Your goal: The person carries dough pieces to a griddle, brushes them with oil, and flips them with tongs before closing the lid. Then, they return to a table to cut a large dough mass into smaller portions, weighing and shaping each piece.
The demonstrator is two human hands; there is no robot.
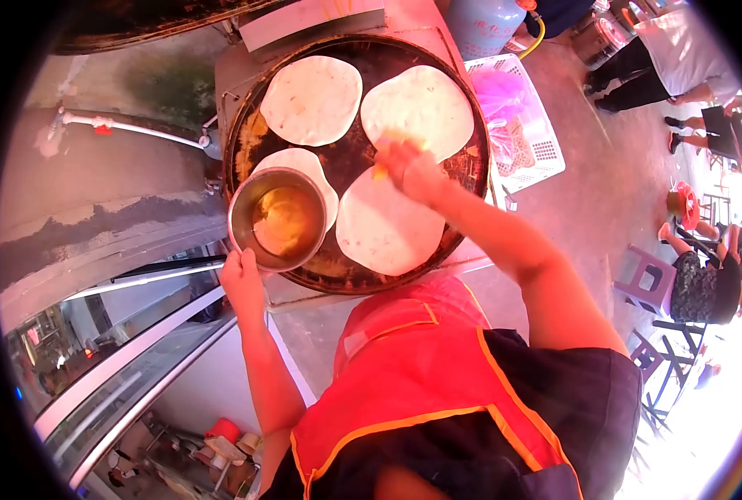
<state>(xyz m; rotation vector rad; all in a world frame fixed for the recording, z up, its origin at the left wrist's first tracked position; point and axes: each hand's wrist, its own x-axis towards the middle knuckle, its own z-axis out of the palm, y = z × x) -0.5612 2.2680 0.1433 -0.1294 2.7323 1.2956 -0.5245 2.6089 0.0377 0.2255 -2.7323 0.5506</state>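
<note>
My left hand (243, 279) grips the rim of a metal bowl (311, 244) with yellow, oil-like liquid inside. The bowl is held above the left front of a large round griddle (350, 158), partly covering a flatbread (319, 171). Over the right half of the griddle, my right hand (412, 173) is closed and smeared by motion. Something yellow shows at its fingers, its kind unclear. That hand is between a back-right flatbread (425, 104) and a front-right flatbread (387, 229). Another flatbread (312, 100) lies flat at the back left.
A white plastic basket (544, 154) with pink bags stands right of the griddle, near a blue-grey gas cylinder (483, 29). A second dark pan edge (137, 37) shows at upper left. People and purple stools (644, 282) are farther right. A glass-panelled counter (146, 333) stands at left.
</note>
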